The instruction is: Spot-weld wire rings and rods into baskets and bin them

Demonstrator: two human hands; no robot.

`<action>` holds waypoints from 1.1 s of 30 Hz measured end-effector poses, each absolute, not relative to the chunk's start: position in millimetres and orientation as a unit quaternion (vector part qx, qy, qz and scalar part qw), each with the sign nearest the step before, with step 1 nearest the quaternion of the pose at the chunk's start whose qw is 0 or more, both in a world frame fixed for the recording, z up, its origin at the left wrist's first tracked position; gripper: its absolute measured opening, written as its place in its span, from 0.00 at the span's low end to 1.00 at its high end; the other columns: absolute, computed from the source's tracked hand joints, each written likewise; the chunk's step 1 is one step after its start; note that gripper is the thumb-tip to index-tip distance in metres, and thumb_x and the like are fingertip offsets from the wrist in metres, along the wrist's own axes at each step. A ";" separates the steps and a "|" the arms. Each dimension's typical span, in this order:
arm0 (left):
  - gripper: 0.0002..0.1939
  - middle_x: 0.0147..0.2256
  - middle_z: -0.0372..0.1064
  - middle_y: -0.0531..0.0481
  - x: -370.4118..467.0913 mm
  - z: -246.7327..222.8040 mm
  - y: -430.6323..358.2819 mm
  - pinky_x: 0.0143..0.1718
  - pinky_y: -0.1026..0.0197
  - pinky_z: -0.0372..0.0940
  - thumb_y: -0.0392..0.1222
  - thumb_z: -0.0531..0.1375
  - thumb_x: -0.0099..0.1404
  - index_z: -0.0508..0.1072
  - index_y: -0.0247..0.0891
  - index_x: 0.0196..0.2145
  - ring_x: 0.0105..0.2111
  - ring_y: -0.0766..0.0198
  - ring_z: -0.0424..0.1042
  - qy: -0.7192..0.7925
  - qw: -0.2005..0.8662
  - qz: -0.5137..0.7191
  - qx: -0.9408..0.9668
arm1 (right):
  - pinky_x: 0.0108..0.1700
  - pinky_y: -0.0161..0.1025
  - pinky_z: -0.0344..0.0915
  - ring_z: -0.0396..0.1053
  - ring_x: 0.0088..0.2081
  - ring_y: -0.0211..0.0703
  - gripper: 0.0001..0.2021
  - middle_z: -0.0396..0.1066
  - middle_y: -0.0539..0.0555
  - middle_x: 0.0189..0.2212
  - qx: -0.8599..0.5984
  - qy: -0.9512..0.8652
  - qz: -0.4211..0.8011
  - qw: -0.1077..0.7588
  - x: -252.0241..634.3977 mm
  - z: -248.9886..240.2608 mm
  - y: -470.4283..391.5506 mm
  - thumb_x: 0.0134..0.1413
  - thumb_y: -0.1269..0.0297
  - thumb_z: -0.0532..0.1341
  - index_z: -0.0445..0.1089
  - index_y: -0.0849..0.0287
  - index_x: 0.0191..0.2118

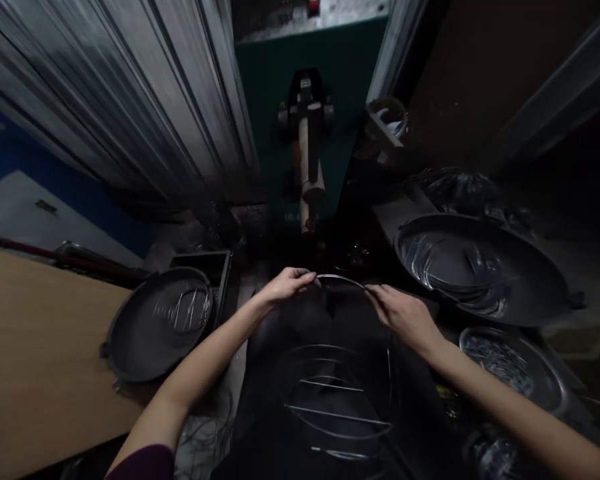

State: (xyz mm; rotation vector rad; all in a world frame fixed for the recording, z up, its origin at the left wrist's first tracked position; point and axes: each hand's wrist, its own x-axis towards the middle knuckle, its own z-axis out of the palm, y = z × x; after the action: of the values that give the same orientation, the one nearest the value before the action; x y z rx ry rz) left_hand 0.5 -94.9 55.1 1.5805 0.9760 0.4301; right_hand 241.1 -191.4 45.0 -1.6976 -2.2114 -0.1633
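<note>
Wire (341,276): one, thin, bright, held in front of the person between two bare hands. The visible span is bowed upward; whether it closes into a full ring below cannot be told.

Left hand (286,285): fingers (303,275) pinched on the wire at the left end of the span. Right hand (405,313): fingers (377,291) closed on the wire at the right end, palm turned down.

Handling, as judged: light, springy, stiff enough for its curve to be kept; smooth, so apt to be slid or rolled in a loose pinch. Not fragile, but easily bent if it is pressed hard mid-span. Best taken at two well-separated points, between thumb and fingertips, with the middle left free.

Wire frame (338,415): rounded, with straight crossbars, seen below the hands against a dark background; its support cannot be told.

Left pan (145,327): dark, round, wire pieces (190,310) within, set beside the wooden surface (55,347).

Right pan (525,280): dark, wide, curved wires (430,277) gathered within.

Bowl (563,393): metal, placed near the right pan, filled with small metal pieces (495,360).

Machine (307,100): green-backed, its thick arm (311,160) pointed toward the hands.
</note>
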 end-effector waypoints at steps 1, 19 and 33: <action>0.21 0.21 0.61 0.54 2.5 41.5 -99.6 0.23 0.68 0.56 0.53 0.51 0.67 0.75 0.33 0.38 0.20 0.70 0.60 0.425 0.517 0.196 0.717 | 0.26 0.36 0.60 0.71 0.28 0.42 0.18 0.73 0.56 0.33 -0.603 -0.785 -0.048 0.133 241.0 38.2 -191.1 0.65 0.63 0.47 0.70 0.63 0.49; 0.17 0.34 0.75 0.49 -3.8 39.3 -47.3 0.30 0.67 0.60 0.50 0.49 0.70 0.71 0.45 0.50 0.33 0.62 0.74 0.444 0.182 0.147 0.865 | 0.27 0.37 0.57 0.74 0.34 0.49 0.26 0.74 0.56 0.37 -0.583 -0.805 -0.047 -0.099 210.7 54.3 -94.1 0.61 0.72 0.46 0.52 0.52 0.64; 0.16 0.34 0.76 0.49 -6.1 70.8 0.1 0.31 0.67 0.59 0.46 0.51 0.69 0.74 0.42 0.48 0.29 0.65 0.72 0.435 0.195 0.176 0.861 | 0.26 0.36 0.52 0.73 0.32 0.49 0.21 0.75 0.57 0.32 -0.593 -0.803 -0.038 -0.054 206.9 80.5 -44.0 0.62 0.68 0.46 0.61 0.51 0.58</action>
State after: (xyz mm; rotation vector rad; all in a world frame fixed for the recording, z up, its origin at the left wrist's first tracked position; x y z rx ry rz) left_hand -6.1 0.1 70.8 2.4132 1.2196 0.4920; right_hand 206.9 -44.0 80.5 -1.9295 -2.6114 -0.1220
